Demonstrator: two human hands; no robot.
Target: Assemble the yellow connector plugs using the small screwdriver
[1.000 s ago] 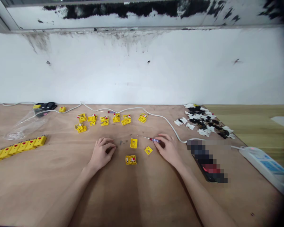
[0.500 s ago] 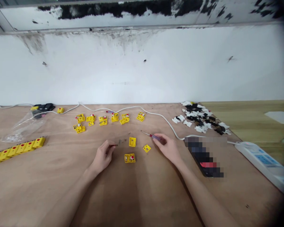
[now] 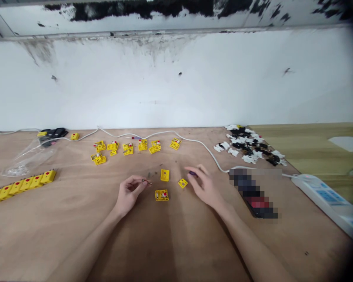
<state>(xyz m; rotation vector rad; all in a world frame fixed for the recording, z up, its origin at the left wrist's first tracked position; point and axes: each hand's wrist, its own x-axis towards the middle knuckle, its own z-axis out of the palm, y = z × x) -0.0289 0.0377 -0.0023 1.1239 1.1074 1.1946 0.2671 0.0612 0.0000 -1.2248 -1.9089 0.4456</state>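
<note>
Between its thumb and fingertips my left hand (image 3: 128,192) pinches a small, thin, dark reddish metal part (image 3: 147,181), too small to tell its kind. My right hand (image 3: 204,185) is closed on a screwdriver (image 3: 193,173). Only a bit of its purple handle shows, and the shaft cannot be made out. Between the hands lie a yellow plastic cover (image 3: 164,175) and a flat yellow plate with holes (image 3: 182,183). Nearer to me is an open yellow housing (image 3: 161,195) with a red button and metal bits inside.
Several opened yellow housings (image 3: 128,149) lie at the back. A row of closed yellow units (image 3: 26,184) is at left, near a clear plastic bag (image 3: 29,160). At right are black and white parts (image 3: 250,145), a blurred dark object (image 3: 254,194), a power strip (image 3: 326,197) and a white cable (image 3: 206,147).
The screwdriver has turned in my right hand, so its shaft no longer points out to the left. My left hand's fingers have shifted, and more of the small metal part shows.
</note>
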